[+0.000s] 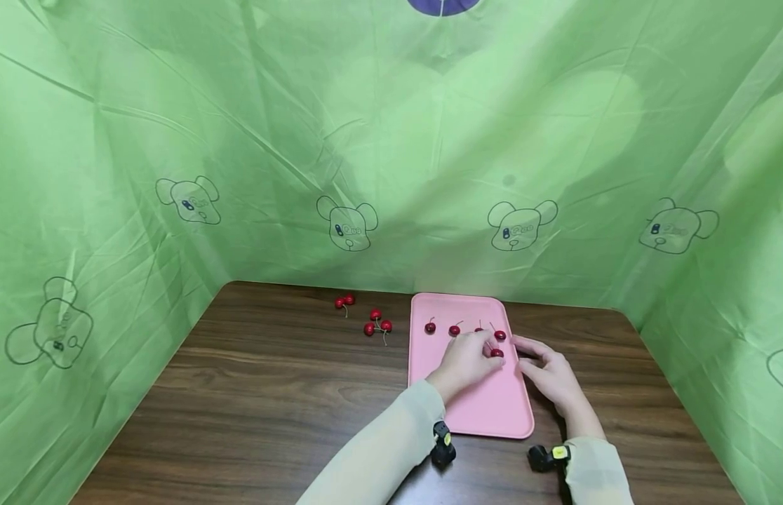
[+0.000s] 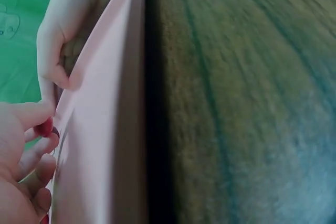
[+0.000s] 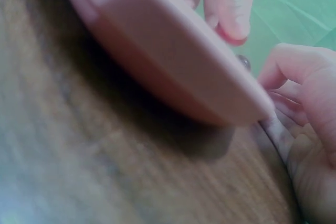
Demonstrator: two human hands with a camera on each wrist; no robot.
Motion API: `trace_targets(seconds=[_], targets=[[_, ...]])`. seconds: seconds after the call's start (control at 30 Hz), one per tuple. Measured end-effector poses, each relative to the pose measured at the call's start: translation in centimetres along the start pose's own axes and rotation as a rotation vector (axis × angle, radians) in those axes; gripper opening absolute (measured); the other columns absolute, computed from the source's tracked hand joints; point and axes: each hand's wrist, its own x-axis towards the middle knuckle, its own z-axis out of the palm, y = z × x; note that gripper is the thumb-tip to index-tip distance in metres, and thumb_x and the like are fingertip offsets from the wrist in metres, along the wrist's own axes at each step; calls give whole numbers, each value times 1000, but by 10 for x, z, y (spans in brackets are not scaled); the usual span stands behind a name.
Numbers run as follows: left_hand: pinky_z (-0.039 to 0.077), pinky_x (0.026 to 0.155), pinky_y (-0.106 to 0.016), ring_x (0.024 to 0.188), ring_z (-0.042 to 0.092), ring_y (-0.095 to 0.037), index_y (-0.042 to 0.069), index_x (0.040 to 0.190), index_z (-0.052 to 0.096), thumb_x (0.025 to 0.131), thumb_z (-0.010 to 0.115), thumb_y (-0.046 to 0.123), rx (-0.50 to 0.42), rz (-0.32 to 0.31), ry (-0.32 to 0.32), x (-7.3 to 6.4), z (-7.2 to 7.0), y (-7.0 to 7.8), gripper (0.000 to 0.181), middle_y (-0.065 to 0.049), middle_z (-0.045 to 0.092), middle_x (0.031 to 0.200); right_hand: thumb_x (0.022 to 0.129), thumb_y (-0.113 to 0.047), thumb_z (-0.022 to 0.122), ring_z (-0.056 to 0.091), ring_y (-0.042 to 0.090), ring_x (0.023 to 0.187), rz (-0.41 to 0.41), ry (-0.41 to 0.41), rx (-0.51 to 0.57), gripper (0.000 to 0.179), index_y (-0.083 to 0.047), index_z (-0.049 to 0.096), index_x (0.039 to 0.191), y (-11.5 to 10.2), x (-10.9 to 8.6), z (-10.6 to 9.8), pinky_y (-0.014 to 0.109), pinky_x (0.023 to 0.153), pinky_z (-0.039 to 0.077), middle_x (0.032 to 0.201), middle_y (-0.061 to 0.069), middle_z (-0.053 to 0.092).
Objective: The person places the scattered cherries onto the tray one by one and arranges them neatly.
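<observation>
Over the pink tray [image 1: 486, 415], my left hand [image 1: 470, 359] pinches a red cherry [image 1: 497, 353] between thumb and fingertips; the left wrist view shows this cherry [image 2: 45, 127] between them, close over the tray. Beside the tray's right rim, my right hand [image 1: 552, 377] rests its thumb and fingertips against the edge, the palm outside the tray. Toward the tray's far end lie a stemmed cherry [image 1: 430, 327], a second one [image 1: 454, 330] and another [image 1: 500, 335] near the right rim. One more, just behind my left fingers, is mostly hidden.
Left of the tray, on the brown wood-grain table [image 1: 290, 400], sit a cluster of three cherries [image 1: 386, 326] and a pair of cherries [image 1: 349, 299] farther back. A green printed cloth [image 1: 429, 175] encloses the table at the back and both sides.
</observation>
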Motion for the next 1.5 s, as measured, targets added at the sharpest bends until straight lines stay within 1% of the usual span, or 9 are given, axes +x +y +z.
trace_targets(seconds=[0.1,0.23,0.5,0.7,1.0,1.13,1.23,1.37,1.5], targets=[[42,71,-14,73,53,4,25,89,68,85,81,34,12,24,-10,-1,2,0,16,15,67,82,94,-2,67,69,28,112,-16,-8,23,48,5,55,140,-14,-4,0,12,84,50,140,28,58],[41,70,-12,72,53,5,24,92,70,88,78,34,38,50,-28,-2,4,2,14,15,66,82,94,-1,67,70,20,110,-6,-5,7,48,6,55,140,-26,-7,0,11,84,49,138,29,58],[43,75,-14,79,55,4,29,95,73,90,73,36,137,116,-43,-1,8,4,8,19,66,83,95,-6,68,68,23,114,9,-6,-5,48,4,55,140,-24,-6,0,11,86,48,139,27,59],[44,77,-16,82,57,4,29,96,73,86,78,35,147,150,-65,0,9,3,13,20,68,86,96,-6,67,66,31,116,7,-6,-15,48,4,55,141,-25,-6,0,10,85,48,139,26,59],[42,74,-16,79,53,4,30,93,70,85,78,35,156,157,-70,1,10,3,13,20,63,81,95,-5,67,68,23,114,1,-10,-10,48,5,55,141,-25,-7,-1,11,85,49,140,27,58],[41,74,-15,80,52,3,28,97,71,84,79,39,127,146,-75,1,8,2,19,18,64,86,95,-7,68,68,21,114,5,-10,-11,49,4,55,141,-26,-8,-1,10,85,48,140,27,59],[42,77,-14,83,54,3,26,103,71,84,80,39,86,112,-87,1,3,1,25,15,65,91,95,-8,68,68,17,112,3,-9,-10,49,4,55,140,-28,-8,-1,10,85,48,139,27,59],[45,77,-14,85,56,2,24,108,71,84,80,36,-7,74,-94,1,-10,1,28,12,67,94,95,-6,69,68,18,113,-13,-6,-4,48,6,55,140,-25,-7,0,10,86,48,138,28,59],[45,77,-16,89,60,-3,21,110,72,87,78,33,-91,78,-70,2,-28,1,26,8,69,96,95,-6,69,67,25,115,-18,-2,8,49,5,55,140,-10,-2,0,10,86,48,139,27,59]])
